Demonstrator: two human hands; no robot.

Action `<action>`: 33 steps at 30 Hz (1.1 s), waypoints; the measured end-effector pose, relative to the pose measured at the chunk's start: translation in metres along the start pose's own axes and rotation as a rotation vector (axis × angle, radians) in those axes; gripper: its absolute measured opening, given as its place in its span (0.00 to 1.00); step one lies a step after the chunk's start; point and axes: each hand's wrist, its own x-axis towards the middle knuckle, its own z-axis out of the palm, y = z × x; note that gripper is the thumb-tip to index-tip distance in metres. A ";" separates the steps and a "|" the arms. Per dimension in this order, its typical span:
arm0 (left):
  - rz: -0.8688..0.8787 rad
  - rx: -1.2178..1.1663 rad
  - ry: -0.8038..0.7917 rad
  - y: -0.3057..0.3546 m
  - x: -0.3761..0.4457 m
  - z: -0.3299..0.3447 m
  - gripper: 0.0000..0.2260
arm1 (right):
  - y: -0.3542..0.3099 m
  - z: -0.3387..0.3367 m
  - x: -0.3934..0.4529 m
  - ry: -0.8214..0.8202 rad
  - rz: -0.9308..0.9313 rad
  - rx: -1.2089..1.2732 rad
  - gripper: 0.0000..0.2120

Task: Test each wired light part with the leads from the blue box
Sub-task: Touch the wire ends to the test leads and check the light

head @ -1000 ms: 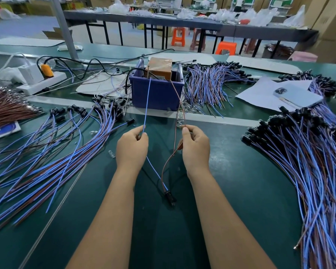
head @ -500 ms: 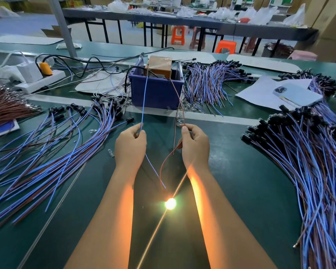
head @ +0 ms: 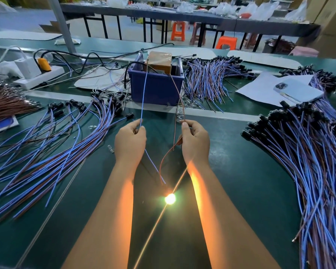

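Testing one wired part: the lamp (head: 170,198) glows between the forearms, low over the green surface (head: 241,191). Left to right: a fan of blue-and-brown parts (head: 47,152) lies at left; the left hand (head: 130,141) pinches the blue lead (head: 143,98) against the part's blue wire (head: 153,167); the blue box (head: 156,86) stands beyond, both leads running from it; the right hand (head: 195,140) pinches the brown lead (head: 179,98) with the part's brown wire (head: 164,162); a larger heap (head: 308,162) lies at right, a phone (head: 297,92) behind it.

Risks, as judged: a slackened pinch would break contact and make a sound part read as dead; the two bare lead ends, brought together, would likely short the supply; a part dropped on the wrong heap would mix tested with untested.

Pose: both hands are raised side by side, knuckles toward the camera, fingers curled around the wires, thumbs pressing on top; the forearms converge slightly.
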 end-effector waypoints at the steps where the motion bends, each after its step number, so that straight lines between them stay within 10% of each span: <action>1: 0.001 0.001 -0.002 0.000 0.000 0.000 0.17 | 0.000 0.000 0.000 -0.002 0.001 0.001 0.08; 16: -0.153 -0.579 -0.257 0.034 -0.022 0.015 0.08 | -0.006 0.014 -0.018 -0.260 -0.195 -0.017 0.10; 26: -0.397 -1.002 -0.065 0.026 -0.007 0.003 0.06 | -0.002 0.019 -0.025 -0.555 -0.276 0.028 0.26; 33: -0.305 -1.096 -0.025 0.034 -0.021 0.003 0.07 | -0.012 0.003 -0.018 -0.249 -0.024 0.438 0.13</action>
